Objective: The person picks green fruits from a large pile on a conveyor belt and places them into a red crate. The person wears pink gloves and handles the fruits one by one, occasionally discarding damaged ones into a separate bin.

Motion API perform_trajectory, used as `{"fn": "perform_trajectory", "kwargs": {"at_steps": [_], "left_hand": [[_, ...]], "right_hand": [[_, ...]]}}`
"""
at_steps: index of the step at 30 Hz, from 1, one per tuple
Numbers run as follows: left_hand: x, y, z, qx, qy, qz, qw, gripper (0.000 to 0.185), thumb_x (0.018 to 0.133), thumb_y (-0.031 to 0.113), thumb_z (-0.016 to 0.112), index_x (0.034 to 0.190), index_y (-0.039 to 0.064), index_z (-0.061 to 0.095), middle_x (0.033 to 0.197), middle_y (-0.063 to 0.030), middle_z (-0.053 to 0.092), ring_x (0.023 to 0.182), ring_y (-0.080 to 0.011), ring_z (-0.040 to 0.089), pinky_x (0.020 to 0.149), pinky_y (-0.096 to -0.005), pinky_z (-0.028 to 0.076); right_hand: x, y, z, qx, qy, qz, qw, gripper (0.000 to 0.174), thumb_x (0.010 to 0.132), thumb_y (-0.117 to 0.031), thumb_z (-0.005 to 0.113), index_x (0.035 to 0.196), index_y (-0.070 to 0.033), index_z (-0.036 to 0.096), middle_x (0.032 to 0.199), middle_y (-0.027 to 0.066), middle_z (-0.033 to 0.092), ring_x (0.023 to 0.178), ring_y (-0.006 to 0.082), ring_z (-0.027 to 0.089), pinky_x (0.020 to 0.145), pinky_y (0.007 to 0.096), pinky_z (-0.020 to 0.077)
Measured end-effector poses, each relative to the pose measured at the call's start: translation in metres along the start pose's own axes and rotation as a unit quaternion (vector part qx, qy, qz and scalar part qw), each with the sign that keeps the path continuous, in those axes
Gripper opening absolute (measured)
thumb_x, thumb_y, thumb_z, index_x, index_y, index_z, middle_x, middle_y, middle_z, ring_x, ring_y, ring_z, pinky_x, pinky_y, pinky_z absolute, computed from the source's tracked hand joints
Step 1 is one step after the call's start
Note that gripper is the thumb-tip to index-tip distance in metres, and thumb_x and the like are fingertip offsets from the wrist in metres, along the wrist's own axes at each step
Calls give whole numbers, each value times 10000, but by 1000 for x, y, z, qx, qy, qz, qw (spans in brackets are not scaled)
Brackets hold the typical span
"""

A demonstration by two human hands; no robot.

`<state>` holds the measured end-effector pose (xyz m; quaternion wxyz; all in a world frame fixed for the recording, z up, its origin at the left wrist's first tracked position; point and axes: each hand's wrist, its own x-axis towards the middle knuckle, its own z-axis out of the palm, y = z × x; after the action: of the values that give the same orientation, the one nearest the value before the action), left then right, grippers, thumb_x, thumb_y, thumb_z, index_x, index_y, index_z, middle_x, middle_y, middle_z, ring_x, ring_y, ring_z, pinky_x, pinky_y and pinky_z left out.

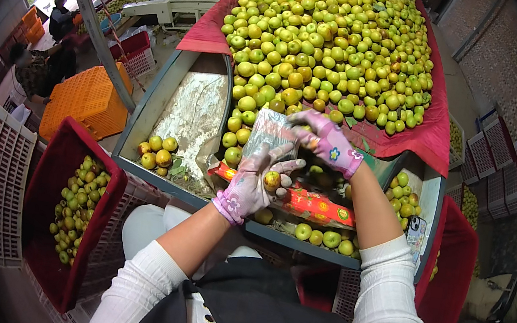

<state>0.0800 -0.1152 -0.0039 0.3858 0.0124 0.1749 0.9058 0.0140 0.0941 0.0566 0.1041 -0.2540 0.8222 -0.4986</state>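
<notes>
My left hand, in a pink-and-white flowered glove, is turned partly palm up and holds a brown-blotched green fruit, a jujube or small apple, by the fingers. Above and to the right is my right hand, in a matching glove, with bent fingers at the lower edge of the fruit heap. An orange-brown patch shows by its fingers; I cannot tell whether that is a held fruit. Between the hands lies a silver-wrapped pad. Under my left hand, a red printed wrapper covers a crossbar of the sorting table.
The metal table rim curves before me, with a few fruits in its left tray. A phone leans at the right. Red-lined crates flank the table. Orange crates, a post and seated people are at left.
</notes>
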Motion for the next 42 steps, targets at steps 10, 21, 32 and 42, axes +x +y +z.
{"fn": "perform_trajectory", "kwargs": {"at_steps": [10, 21, 32, 42], "left_hand": [[-4, 1, 4, 42, 49, -9, 998, 433, 1008, 397, 525, 1283, 63, 540, 961, -98, 587, 602, -134, 462, 432, -219, 333], [-3, 0, 6, 94, 20, -38, 995, 476, 1020, 423, 502, 1294, 35, 529, 934, -83, 629, 643, -113, 598, 458, -202, 437], [-8, 2, 6, 136, 10, -27, 990, 499, 1021, 440, 495, 1312, 35, 509, 940, -79, 616, 651, -98, 598, 458, -202, 453], [-6, 1, 14, 156, 28, -22, 987, 491, 1029, 440, 477, 1272, 17, 537, 914, -76, 627, 627, -99, 592, 443, -199, 457]], "right_hand": [[105, 47, 3, -493, 46, -51, 867, 278, 922, -258, 526, 1101, -112, 680, 1253, 109, 618, 1160, 313, 581, 959, 453, 462], [51, 88, -67, -599, 78, 124, 787, 233, 882, -266, 558, 1023, -167, 715, 1078, 65, 676, 1049, 281, 624, 840, 471, 508], [-39, 103, -108, -395, 252, 151, 870, 375, 896, -394, 617, 1121, -100, 677, 1208, 165, 600, 1120, 353, 574, 952, 456, 476], [-21, 123, -107, -431, 272, 323, 798, 877, 812, -601, 656, 1505, -151, 366, 1564, 144, 320, 1366, 421, 387, 1095, 542, 357]]}}
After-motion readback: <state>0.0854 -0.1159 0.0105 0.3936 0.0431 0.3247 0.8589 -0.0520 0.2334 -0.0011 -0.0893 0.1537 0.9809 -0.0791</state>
